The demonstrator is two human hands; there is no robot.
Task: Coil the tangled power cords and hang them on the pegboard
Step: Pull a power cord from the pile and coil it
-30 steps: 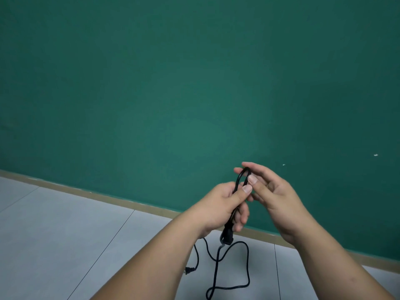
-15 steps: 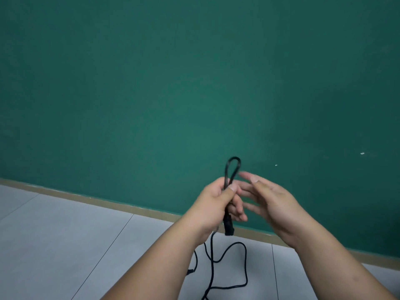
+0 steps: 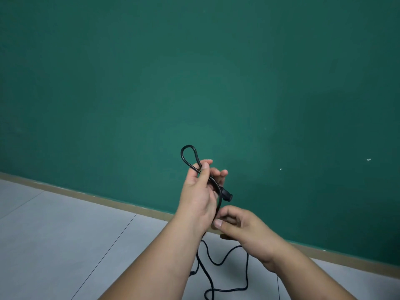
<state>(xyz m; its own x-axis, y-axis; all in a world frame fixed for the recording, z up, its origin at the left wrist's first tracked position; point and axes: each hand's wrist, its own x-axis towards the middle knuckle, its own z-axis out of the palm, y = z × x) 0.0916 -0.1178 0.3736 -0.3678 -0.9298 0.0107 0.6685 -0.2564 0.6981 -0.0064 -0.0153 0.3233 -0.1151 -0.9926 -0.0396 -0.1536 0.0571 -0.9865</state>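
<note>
**Light, springy cord, held at two points**

The left hand [image 3: 198,195] grips the black cord [image 3: 220,202] in front of the green wall [image 3: 194,72], its thumb pressing the strand against curled fingers. A small loop [image 3: 187,146] stands above the thumb. The connector [image 3: 226,194] juts out to the right of that hand. Just below, the right hand [image 3: 244,228] pinches the strand between thumb and bent forefinger. The rest of the cord hangs down and lies in loose curves on the tiled floor [image 3: 65,234].

The cord looks light and limp but somewhat springy, since the loop holds its rounded shape. Loops will probably spring open unless they are pinned where the strands cross. The best hold is likely that crossing, under the left thumb, while the right hand feeds in slack. The connector is the rigid, heavier part and may swing. No pegboard is in view.
</note>
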